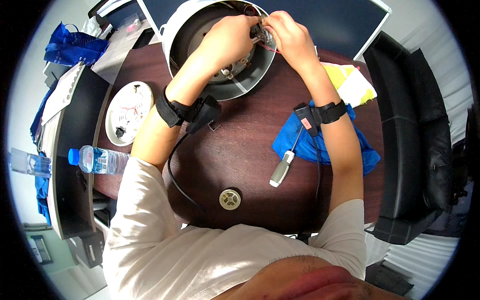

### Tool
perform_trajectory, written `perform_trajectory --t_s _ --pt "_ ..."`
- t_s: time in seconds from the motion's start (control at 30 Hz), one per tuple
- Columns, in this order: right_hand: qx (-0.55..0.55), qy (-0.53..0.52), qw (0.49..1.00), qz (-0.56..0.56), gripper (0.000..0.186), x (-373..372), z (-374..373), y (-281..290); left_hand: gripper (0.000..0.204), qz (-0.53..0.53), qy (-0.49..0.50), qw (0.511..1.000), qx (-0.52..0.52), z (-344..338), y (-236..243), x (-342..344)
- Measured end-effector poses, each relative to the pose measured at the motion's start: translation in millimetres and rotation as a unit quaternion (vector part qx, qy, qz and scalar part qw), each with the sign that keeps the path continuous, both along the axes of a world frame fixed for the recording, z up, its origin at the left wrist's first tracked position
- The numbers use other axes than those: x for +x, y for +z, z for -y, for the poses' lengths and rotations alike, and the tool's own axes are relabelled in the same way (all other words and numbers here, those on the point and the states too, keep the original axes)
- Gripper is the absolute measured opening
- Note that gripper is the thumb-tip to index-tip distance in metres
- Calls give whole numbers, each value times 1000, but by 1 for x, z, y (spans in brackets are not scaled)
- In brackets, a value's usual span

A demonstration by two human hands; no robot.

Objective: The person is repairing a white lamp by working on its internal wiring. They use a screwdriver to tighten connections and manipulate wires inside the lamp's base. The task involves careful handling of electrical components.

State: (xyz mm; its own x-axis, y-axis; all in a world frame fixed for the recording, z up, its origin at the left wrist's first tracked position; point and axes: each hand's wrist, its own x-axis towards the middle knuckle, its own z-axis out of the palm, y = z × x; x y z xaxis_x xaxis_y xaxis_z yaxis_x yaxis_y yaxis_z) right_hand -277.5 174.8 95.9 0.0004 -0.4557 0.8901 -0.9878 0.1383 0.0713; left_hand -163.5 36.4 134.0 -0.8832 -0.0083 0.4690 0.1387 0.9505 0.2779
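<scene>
A round white appliance housing [244,86] lies tilted at the far side of the table, its open underside showing wires and metal fittings. My left hand [232,40] reaches over its opening, fingers closed together near the right inner wall. Meeting it there, my right hand [289,37] pinches thumb and fingers at the rim. Whatever sits between the fingertips is too small to name. A thin red wire [270,48] runs just below my fingers. Both wrists carry black straps with small black devices.
On the left are a white round dish [112,112] with small parts and a water bottle [102,160]. A grey-handled screwdriver [282,170] rests partly on a blue cloth [327,150]. Nearby lie a yellow-white cloth [356,87] and a small round cream part [230,199].
</scene>
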Motion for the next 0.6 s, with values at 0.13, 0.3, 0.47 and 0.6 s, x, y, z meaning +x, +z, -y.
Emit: perform_trajectory --t_s 0.13,0.3,0.47,0.6 --pt "28 -20 998 -55 14 -2 -1 4 46 26 18 999 35 -4 3 0" --pt "87 -50 986 -131 9 -5 -5 16 44 44 46 997 51 -8 6 2" --pt "105 -53 984 -132 6 6 -9 30 47 31 34 999 27 -4 3 2" --pt "142 -90 978 -125 6 3 -5 31 51 61 42 996 44 -8 10 3"
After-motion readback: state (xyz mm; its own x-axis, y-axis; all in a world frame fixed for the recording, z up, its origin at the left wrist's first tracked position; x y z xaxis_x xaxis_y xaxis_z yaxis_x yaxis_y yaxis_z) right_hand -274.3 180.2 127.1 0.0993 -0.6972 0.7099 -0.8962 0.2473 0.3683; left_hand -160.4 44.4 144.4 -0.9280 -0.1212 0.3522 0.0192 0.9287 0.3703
